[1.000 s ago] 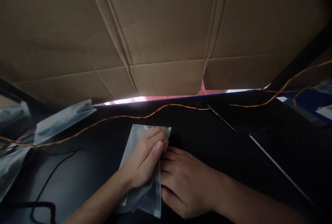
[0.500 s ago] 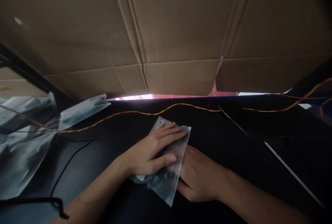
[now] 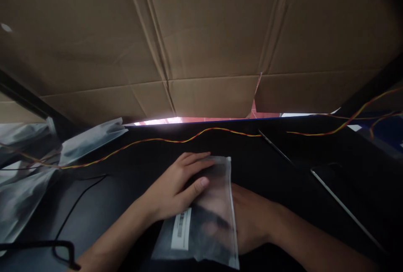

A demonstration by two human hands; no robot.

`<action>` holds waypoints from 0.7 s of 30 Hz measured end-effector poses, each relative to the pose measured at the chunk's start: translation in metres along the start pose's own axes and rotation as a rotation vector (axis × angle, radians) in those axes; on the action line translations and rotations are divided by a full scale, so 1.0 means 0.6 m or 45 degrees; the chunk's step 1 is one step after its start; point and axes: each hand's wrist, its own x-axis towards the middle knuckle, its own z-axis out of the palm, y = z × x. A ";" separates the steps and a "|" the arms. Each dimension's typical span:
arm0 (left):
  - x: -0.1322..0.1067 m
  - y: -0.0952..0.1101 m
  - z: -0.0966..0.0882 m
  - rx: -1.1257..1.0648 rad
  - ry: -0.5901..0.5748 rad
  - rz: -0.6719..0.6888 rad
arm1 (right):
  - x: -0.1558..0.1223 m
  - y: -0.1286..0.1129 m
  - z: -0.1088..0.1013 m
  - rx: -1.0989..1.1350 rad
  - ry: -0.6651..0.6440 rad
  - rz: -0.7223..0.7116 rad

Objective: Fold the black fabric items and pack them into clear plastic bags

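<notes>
A translucent zip bag (image 3: 217,205) with a white barcode label (image 3: 180,230) lies over the black surface in front of me. My left hand (image 3: 181,186) rests flat on the bag's upper left part, its fingers stretched out and its thumb apart. From the right, my right hand (image 3: 252,217) reaches under or into the bag; which of the two I cannot tell. Its fingers show only dimly through the plastic, and whether they grip anything is hidden.
Several translucent bags (image 3: 91,141) lie at the left. A twisted red-yellow wire (image 3: 157,139) runs across the back. A black cable (image 3: 75,205) curls at left, a thin metal rod (image 3: 346,209) lies at right, and cardboard (image 3: 214,32) stands behind.
The bag has turned and shifted toward me, so its barcode label now shows. My left hand has slid slightly left and down on it. More of my right hand is covered by the plastic.
</notes>
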 end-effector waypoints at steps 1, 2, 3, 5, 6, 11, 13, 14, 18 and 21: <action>-0.001 -0.007 -0.006 0.050 -0.010 -0.009 | -0.005 0.003 -0.007 -0.004 -0.001 0.033; -0.001 -0.014 -0.011 0.100 -0.020 -0.010 | -0.009 0.007 -0.014 -0.025 0.007 0.061; -0.002 -0.020 -0.014 0.145 -0.027 -0.008 | -0.013 0.011 -0.021 -0.064 0.016 0.077; -0.002 -0.031 -0.015 0.202 -0.030 -0.008 | -0.019 0.020 -0.037 -0.173 0.037 0.088; -0.002 -0.035 -0.015 0.217 -0.035 -0.006 | -0.022 0.024 -0.045 -0.223 0.044 0.093; -0.002 -0.045 -0.012 0.265 -0.059 -0.055 | -0.037 0.029 -0.091 -0.208 0.128 0.337; -0.003 -0.045 -0.012 0.302 -0.062 -0.082 | -0.040 0.029 -0.097 -0.161 0.124 0.465; -0.004 -0.045 -0.012 0.317 -0.062 -0.087 | -0.039 0.029 -0.094 -0.128 0.102 0.491; -0.006 -0.044 -0.009 0.339 -0.042 -0.089 | -0.027 0.020 -0.066 0.038 0.101 0.400; -0.006 -0.040 -0.011 0.345 -0.053 -0.084 | -0.025 0.018 -0.062 0.152 0.070 0.383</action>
